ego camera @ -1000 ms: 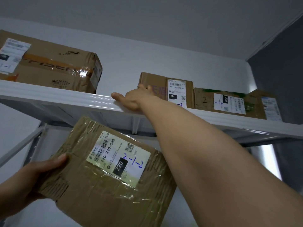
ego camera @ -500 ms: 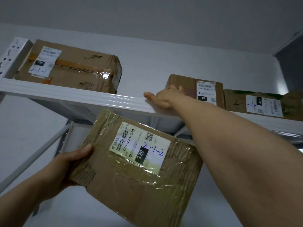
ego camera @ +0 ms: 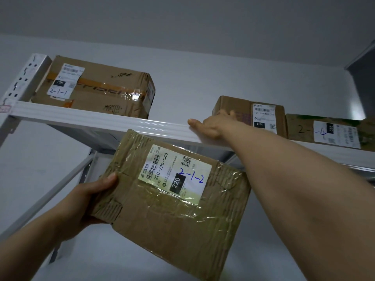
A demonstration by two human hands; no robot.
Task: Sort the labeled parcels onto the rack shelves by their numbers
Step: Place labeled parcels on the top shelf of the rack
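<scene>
Parcel 2-1-2 (ego camera: 162, 220) in left grip (ego camera: 85, 201)

A: What do you have up there besides the job itself?
B: On my feed, mostly a plain white wall (ego camera: 192, 78) filling the middle of the view, and it also shows low on the left and along the bottom.
A: Anything above it?
B: A flat grey ceiling (ego camera: 182, 15) across the top; it meets the wall in a soft line sloping down to the right.
A: And the right edge?
B: A darker grey surface (ego camera: 363, 82) in the upper right corner, meeting the white wall at an upright edge; I cannot tell whether it is a side wall or a panel
</scene>
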